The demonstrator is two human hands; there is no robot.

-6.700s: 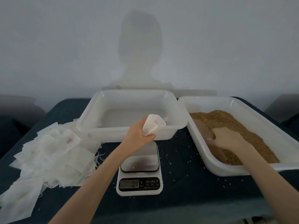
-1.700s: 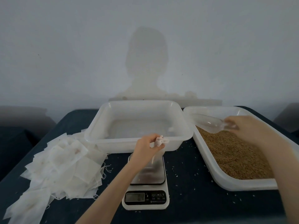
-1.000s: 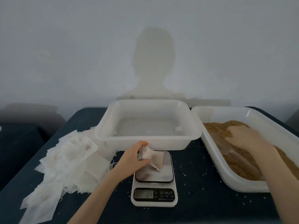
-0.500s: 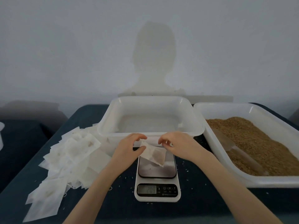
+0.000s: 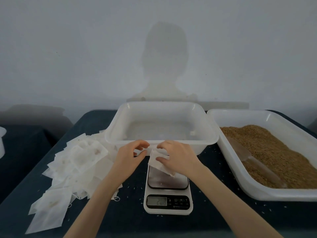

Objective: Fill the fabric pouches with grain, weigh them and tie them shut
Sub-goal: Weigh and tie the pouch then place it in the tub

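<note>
A small white fabric pouch (image 5: 160, 164) with grain in it lies over the back of the kitchen scale (image 5: 167, 189), whose display is lit. My right hand (image 5: 178, 157) holds the pouch's top, thumb and fingers curled on it. My left hand (image 5: 130, 157) is just left of the pouch with its fingers curled as if pinching a drawstring; the string itself is too thin to make out. Brown grain (image 5: 274, 152) fills the white tray (image 5: 240, 179) on the right, and a clear scoop (image 5: 247, 157) lies in it.
An empty white tub (image 5: 161, 145) stands right behind the scale. A heap of flat white pouches (image 5: 72, 167) covers the table's left side. Loose grains are scattered on the dark cloth round the scale. A white container edge (image 5: 2, 141) shows at far left.
My right hand left the scoop in the grain tray and came over to the pouch on the scale. Both hands now work at the pouch's top, closer together than half a second ago.
</note>
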